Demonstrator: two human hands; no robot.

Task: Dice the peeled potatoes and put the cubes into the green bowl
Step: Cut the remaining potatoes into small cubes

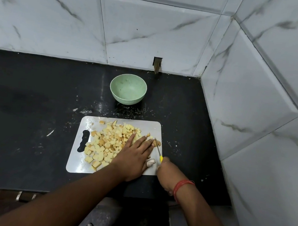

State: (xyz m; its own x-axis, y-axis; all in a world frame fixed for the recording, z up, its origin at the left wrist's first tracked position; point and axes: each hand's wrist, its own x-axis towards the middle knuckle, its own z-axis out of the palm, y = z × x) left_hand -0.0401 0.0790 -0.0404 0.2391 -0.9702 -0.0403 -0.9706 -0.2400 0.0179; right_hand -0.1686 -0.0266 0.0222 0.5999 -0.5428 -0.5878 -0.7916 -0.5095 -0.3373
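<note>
Black countertop (31,96) with white specks, marble-patterned wall tiles (61,20), small hole (157,64) at the wall's base

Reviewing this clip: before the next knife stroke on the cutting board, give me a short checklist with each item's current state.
1. Piece being cut is held down: ok. The left hand lies flat, fingers straight, pressing the last potato bits at the board's right edge.
2. Knife gripped: ok. The right hand holds the yellow-handled knife.
3. Fingertips away from the blade: not ok. The blade lies right beside the left fingertips.
4. Cutting board flat on the counter: ok.
5. Green bowl ready to receive: ok, upright and empty behind the board.
6. Room on the board: not ok. The potato cubes crowd most of it.
</note>
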